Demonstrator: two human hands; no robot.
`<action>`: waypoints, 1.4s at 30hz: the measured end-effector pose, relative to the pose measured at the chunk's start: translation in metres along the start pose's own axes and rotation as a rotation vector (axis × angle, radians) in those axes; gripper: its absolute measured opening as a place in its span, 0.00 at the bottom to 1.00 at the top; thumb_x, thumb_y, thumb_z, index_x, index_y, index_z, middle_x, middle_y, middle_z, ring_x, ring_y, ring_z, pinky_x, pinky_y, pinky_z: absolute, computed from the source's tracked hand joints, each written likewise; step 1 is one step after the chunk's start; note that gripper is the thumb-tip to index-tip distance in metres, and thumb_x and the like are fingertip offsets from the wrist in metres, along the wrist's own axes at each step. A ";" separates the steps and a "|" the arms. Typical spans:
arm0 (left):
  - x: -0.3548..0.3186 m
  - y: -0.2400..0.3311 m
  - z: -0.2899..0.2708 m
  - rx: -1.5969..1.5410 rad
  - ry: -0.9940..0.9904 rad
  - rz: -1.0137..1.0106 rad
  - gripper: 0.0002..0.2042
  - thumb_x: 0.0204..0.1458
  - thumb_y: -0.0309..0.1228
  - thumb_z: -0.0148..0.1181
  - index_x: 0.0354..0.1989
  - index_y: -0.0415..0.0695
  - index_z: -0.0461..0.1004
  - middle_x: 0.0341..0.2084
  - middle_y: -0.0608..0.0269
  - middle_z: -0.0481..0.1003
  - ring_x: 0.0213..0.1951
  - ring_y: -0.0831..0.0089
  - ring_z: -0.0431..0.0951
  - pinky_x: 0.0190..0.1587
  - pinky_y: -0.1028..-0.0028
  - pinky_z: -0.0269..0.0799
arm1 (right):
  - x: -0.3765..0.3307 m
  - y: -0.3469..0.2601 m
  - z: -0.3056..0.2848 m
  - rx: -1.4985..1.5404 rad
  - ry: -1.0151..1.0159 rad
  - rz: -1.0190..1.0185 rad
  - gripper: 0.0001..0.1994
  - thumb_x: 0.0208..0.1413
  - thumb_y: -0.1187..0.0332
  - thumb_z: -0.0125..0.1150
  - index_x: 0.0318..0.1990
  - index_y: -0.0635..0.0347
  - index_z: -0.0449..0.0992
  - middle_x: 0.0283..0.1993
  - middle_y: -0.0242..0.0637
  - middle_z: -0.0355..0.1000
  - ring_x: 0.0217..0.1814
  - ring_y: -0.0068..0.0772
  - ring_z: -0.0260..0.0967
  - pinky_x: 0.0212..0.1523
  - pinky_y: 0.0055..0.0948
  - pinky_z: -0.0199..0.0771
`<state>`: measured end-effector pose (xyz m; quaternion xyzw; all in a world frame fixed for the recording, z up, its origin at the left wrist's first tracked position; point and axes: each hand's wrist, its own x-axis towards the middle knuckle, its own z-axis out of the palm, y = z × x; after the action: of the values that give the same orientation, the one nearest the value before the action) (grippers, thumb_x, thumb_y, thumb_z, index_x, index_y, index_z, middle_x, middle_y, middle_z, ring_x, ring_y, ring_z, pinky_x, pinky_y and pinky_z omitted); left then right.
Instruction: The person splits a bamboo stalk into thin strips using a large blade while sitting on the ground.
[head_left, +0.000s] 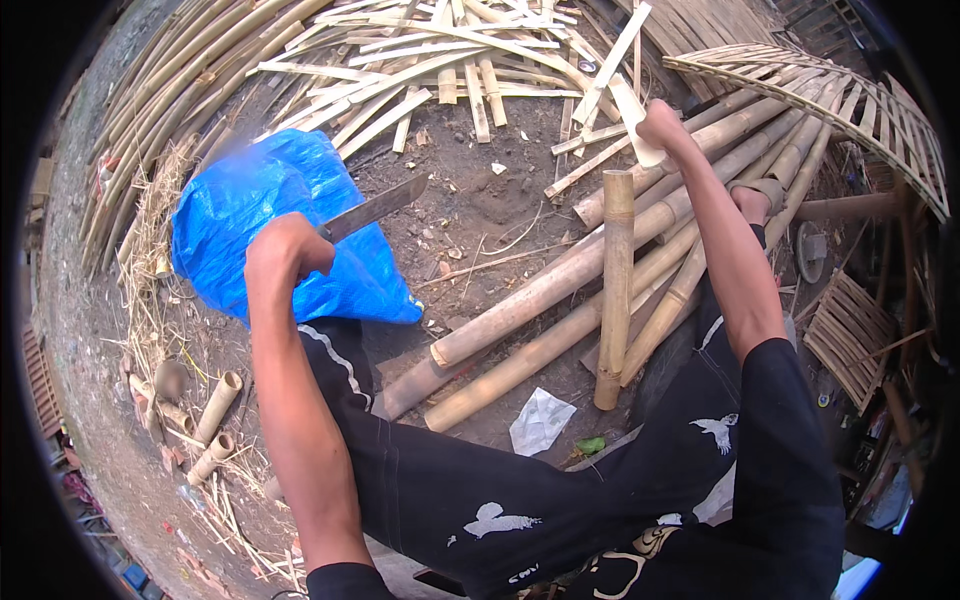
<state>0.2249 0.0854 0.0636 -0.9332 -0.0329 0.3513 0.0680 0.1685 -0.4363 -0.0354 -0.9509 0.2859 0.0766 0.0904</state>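
Note:
My left hand (287,248) is wrapped round the handle of a machete (378,207), its broad dark blade pointing up and to the right. Beneath that hand and blade a crumpled blue tarp (265,185) covers my left leg. Farther out on the right, my right hand (663,132) grips a pale split bamboo piece (631,112) that slants up and away. A short bamboo section (618,290) stands upright between my knees, apart from both hands. Whole bamboo poles (530,305) lie behind it, running from the middle toward the far right.
Pale split bamboo strips (440,62) are heaped at the far side, with long curved bamboo lengths (150,130) at the far left. A woven bamboo panel (830,90) leans at the right. Short bamboo offcuts (218,408) lie at the left; a white scrap (541,421) is near my legs.

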 end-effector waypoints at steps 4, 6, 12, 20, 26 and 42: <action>0.000 0.002 0.005 -0.008 -0.013 0.002 0.10 0.35 0.31 0.64 0.22 0.34 0.80 0.20 0.49 0.78 0.24 0.61 0.81 0.30 0.66 0.75 | 0.019 -0.018 -0.026 0.227 0.104 -0.236 0.19 0.52 0.67 0.62 0.47 0.75 0.77 0.43 0.61 0.77 0.49 0.53 0.78 0.48 0.41 0.77; -0.001 0.011 0.005 -0.012 -0.034 0.032 0.10 0.35 0.31 0.65 0.23 0.35 0.80 0.20 0.50 0.78 0.24 0.61 0.81 0.31 0.65 0.75 | 0.011 -0.007 -0.037 0.404 0.113 -0.204 0.21 0.54 0.66 0.62 0.51 0.74 0.76 0.41 0.57 0.79 0.45 0.46 0.79 0.45 0.39 0.77; -0.010 0.011 0.000 0.042 -0.028 0.041 0.11 0.38 0.33 0.68 0.28 0.38 0.83 0.28 0.51 0.82 0.33 0.60 0.84 0.38 0.64 0.78 | -0.075 0.033 -0.063 0.348 -0.145 0.019 0.17 0.53 0.65 0.63 0.42 0.73 0.81 0.32 0.51 0.79 0.31 0.40 0.78 0.39 0.36 0.75; -0.009 0.025 0.001 0.067 -0.053 0.030 0.10 0.40 0.33 0.67 0.27 0.40 0.84 0.28 0.54 0.83 0.33 0.60 0.84 0.38 0.65 0.77 | -0.107 0.063 -0.098 0.118 -0.439 0.026 0.16 0.52 0.61 0.64 0.41 0.64 0.84 0.33 0.41 0.81 0.35 0.32 0.77 0.44 0.32 0.73; -0.007 0.027 0.002 0.048 -0.058 0.043 0.10 0.40 0.32 0.67 0.26 0.38 0.82 0.25 0.54 0.80 0.29 0.63 0.81 0.34 0.65 0.76 | -0.106 0.043 -0.117 0.259 -0.657 0.098 0.13 0.54 0.68 0.62 0.37 0.72 0.83 0.29 0.37 0.80 0.28 0.24 0.74 0.36 0.27 0.73; -0.015 0.041 0.002 -0.040 0.032 0.196 0.10 0.38 0.32 0.66 0.22 0.34 0.80 0.20 0.52 0.79 0.22 0.65 0.80 0.26 0.67 0.75 | -0.084 -0.085 -0.144 0.222 -0.213 -0.175 0.21 0.59 0.60 0.62 0.54 0.68 0.77 0.38 0.43 0.80 0.36 0.27 0.75 0.41 0.28 0.73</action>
<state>0.2127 0.0431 0.0661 -0.9385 0.0527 0.3408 0.0152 0.1599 -0.3533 0.1324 -0.9428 0.1974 0.1368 0.2310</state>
